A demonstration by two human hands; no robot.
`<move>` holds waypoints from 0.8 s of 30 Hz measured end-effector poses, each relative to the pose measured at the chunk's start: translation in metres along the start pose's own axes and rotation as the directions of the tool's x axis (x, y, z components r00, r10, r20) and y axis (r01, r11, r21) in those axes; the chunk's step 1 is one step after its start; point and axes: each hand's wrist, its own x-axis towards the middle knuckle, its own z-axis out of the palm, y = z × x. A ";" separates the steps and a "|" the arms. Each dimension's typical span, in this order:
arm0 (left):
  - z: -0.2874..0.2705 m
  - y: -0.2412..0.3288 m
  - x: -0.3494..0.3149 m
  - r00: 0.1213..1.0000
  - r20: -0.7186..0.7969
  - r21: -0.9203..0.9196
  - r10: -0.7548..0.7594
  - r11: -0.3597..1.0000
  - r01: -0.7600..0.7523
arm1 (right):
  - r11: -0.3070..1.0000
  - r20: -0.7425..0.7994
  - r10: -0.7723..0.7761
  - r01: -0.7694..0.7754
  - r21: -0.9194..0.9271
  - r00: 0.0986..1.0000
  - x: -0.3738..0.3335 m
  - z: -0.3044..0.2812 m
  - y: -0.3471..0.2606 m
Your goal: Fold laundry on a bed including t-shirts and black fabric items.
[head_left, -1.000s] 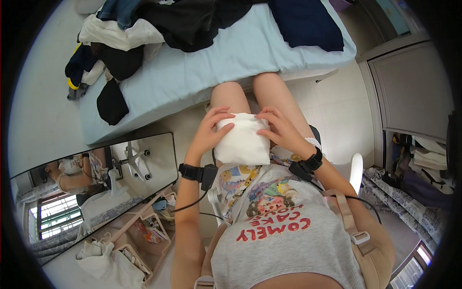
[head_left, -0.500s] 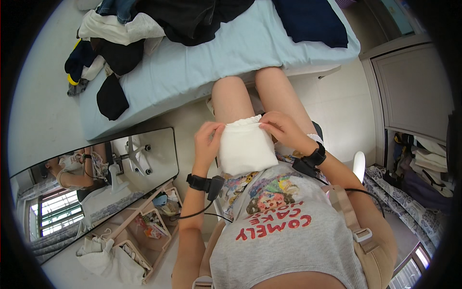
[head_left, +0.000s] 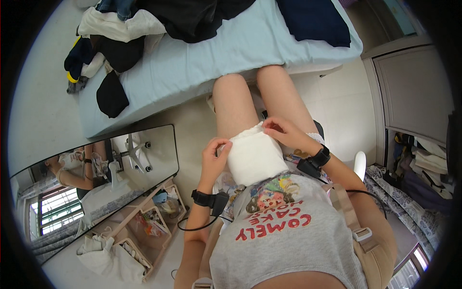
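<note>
A folded white cloth (head_left: 256,159) with a gathered, ruffled upper edge lies on my lap, over the tops of my thighs. At its upper left corner my left hand (head_left: 215,155) is closed, with thumb and forefinger pinching the edge. My right hand (head_left: 285,134) pinches the ruffled edge near the upper right corner, its other fingers curled. What kind of garment the cloth is, I cannot tell. Each wrist wears a black strap with a small box, such as the one on the left wrist (head_left: 210,200).
Ahead stands a bed (head_left: 192,67) with a pale blue sheet. On it lie a black garment (head_left: 192,19), folded navy cloth (head_left: 315,21) and a mixed clothes heap (head_left: 118,50). A mirror (head_left: 144,166) and an open storage rack (head_left: 159,216) are at left; a cabinet (head_left: 416,91) is at right.
The white cloth has turned slightly and shifted a little right and toward me. My left hand has moved down and right with its corner; my right hand has moved slightly right.
</note>
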 end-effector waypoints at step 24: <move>-0.002 0.037 0.028 0.891 0.392 0.174 -0.229 0.969 0.173 | 0.968 0.244 0.220 -0.243 0.067 0.945 -0.007 0.001 -0.020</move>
